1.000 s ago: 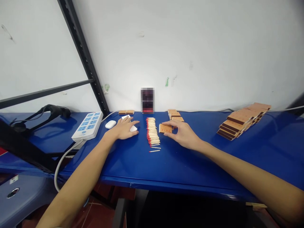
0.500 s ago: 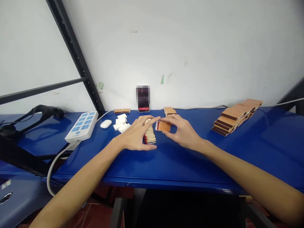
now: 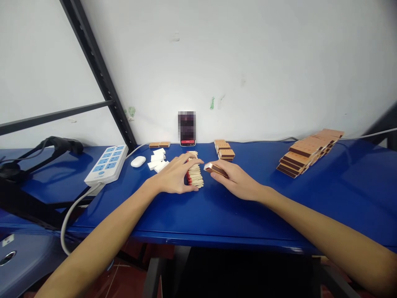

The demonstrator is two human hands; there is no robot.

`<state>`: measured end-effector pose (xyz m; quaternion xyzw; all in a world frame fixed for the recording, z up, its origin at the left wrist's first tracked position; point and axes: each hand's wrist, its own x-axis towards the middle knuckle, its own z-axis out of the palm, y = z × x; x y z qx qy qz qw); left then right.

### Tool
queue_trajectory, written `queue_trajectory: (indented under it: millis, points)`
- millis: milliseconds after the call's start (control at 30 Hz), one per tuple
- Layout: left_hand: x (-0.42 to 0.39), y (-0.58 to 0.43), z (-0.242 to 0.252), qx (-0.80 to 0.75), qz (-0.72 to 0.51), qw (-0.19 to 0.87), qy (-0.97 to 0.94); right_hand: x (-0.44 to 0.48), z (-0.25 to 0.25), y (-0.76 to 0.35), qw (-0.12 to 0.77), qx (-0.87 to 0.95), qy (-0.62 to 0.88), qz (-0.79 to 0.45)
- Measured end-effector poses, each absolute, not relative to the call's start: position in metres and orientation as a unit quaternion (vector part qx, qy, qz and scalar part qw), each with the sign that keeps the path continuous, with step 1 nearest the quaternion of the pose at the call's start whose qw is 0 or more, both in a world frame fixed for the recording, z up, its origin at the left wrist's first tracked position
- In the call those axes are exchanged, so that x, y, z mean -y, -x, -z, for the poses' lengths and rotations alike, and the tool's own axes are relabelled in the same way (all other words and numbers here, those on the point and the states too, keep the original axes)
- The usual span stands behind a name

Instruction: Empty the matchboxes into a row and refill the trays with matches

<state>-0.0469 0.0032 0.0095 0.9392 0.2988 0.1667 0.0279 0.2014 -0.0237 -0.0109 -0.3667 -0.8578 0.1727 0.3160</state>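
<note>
My right hand [image 3: 237,178] grips a matchbox [image 3: 214,169] between thumb and fingers, just above the blue table. The box is tilted, with its brown striking side and pale end showing. Beside it to the left lies a pile of loose matches [image 3: 196,174], their red heads mostly toward the left. My left hand [image 3: 176,174] curves around the left of this pile, thumb and fingers apart, and partly hides it. Whether its fingertips touch the matches I cannot tell. Behind my right hand, several matchboxes [image 3: 226,153] sit in a small group.
White matchbox trays [image 3: 158,159] lie left of my left hand, near a white rounded case [image 3: 138,161] and a power strip [image 3: 107,165]. A phone [image 3: 187,128] leans on the wall. Stacked matchboxes [image 3: 305,151] stand at the right on the blue table [image 3: 248,223].
My right hand has turned the matchbox from showing its orange face to showing its striking side and end. My left fingertips have drawn back slightly from the box and my right hand.
</note>
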Motion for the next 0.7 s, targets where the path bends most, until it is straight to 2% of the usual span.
queue_trajectory:
  millis: [133, 300, 400, 500, 700]
  points:
    - [0.004, 0.045, -0.017, -0.285, -0.207, -0.020, -0.936, 0.031, 0.010, -0.196, 0.308, 0.865, 0.350, -0.184]
    - [0.009, 0.044, -0.026, -0.304, -0.288, 0.017, -0.908, 0.037, 0.013, -0.191, 0.295, 0.881, 0.328, -0.169]
    - [0.007, 0.045, -0.026, -0.325, -0.247, 0.035, -0.912, 0.039, 0.015, -0.189, 0.291, 0.884, 0.329, -0.161]
    - [0.005, 0.045, -0.023, -0.329, -0.194, 0.034, -0.923, 0.042, 0.016, -0.188, 0.244, 0.894, 0.348, -0.141]
    - [0.008, 0.046, -0.023, -0.297, -0.180, -0.002, -0.938, 0.041, 0.018, -0.184, 0.228, 0.909, 0.336, -0.098]
